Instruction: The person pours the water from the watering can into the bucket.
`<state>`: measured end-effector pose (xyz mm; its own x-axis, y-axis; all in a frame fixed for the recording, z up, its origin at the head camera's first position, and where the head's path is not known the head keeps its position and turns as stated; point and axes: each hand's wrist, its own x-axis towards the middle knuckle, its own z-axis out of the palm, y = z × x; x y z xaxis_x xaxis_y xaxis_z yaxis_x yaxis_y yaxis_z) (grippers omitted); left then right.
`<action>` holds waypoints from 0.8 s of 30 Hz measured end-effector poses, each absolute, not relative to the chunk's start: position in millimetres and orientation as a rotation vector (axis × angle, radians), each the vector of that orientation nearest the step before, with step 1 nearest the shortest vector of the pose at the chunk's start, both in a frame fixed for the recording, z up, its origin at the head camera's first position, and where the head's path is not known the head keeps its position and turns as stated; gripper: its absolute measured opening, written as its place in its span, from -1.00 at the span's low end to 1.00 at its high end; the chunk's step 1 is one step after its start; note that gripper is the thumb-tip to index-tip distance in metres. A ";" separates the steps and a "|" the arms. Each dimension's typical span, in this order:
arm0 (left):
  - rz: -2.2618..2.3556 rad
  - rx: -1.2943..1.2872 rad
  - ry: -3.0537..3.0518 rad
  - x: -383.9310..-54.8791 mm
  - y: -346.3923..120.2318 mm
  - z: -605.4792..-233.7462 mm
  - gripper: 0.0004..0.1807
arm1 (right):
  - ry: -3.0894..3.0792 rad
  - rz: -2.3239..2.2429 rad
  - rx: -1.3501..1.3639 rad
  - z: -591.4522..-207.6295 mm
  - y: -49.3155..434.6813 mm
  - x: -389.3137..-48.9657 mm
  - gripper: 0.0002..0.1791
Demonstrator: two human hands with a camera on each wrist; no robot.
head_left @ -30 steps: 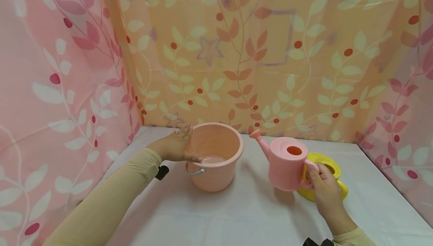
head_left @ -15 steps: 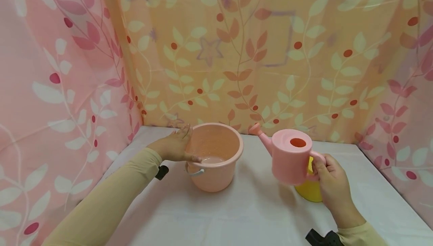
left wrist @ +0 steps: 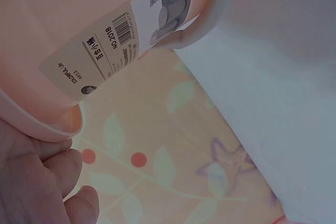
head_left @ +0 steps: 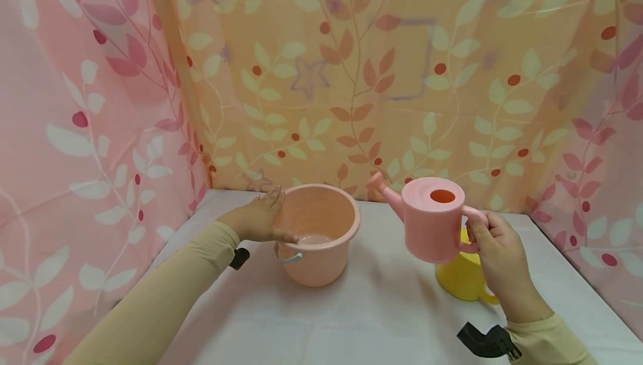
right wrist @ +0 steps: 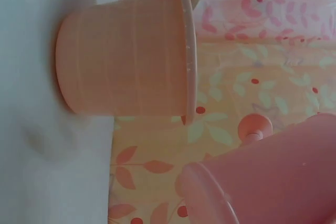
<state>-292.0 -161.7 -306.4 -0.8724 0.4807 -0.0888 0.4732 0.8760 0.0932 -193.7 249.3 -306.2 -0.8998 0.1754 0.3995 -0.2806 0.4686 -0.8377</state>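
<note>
On the left, my left hand (head_left: 257, 217) lies on the rim of a pale peach bucket (head_left: 321, 264), fingers extended and thumb reaching over the inner edge. The bucket stands upright; its printed label (left wrist: 113, 40) and part of my fingers (left wrist: 63, 174) show in the left wrist view. My right hand (head_left: 502, 262) grips the handle of a pink watering can (head_left: 433, 225), raised above the table with its spout pointing left towards the bucket. Just behind and below it stands a yellow watering can (head_left: 459, 278), partly hidden by the pink one and my hand.
A white cloth covers the table (head_left: 351, 320). Leaf-patterned curtains hang at the back (head_left: 372, 86) and along both sides. The bucket's grey handle (head_left: 292, 258) hangs down on its near side.
The pink watering can has risen in my right hand and shifted slightly right, away from the yellow can. My left hand and the bucket have stayed in place.
</note>
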 end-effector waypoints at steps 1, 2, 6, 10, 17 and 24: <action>0.109 0.753 2.937 -291.9 -161.7 -306.4 0.36 | -2.298 1.408 0.096 -304.0 249.1 -193.5 -0.61; 0.113 0.755 2.939 -291.8 -161.8 -306.2 0.35 | -2.306 1.400 0.094 -301.7 248.9 -193.6 -0.61; 0.116 0.755 2.942 -291.8 -161.1 -305.8 0.35 | -2.341 1.369 0.069 -293.3 248.6 -194.3 -0.60; 0.122 0.754 2.938 -290.7 -161.0 -305.5 0.35 | -2.381 1.326 0.049 -285.7 248.2 -194.9 -0.60; 0.129 0.743 2.929 -288.6 -160.2 -304.2 0.35 | -2.404 1.359 0.071 -274.0 246.0 -195.4 -0.60; 0.113 0.747 2.940 -286.0 -160.0 -301.5 0.33 | -2.392 1.309 0.152 -266.9 241.0 -197.0 -0.59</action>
<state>-286.0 -160.0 -301.5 -0.8736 0.4792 -0.0844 0.4714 0.8765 0.0978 -197.0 241.0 -266.9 -0.9111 0.0980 0.4003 -0.2844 0.5535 -0.7828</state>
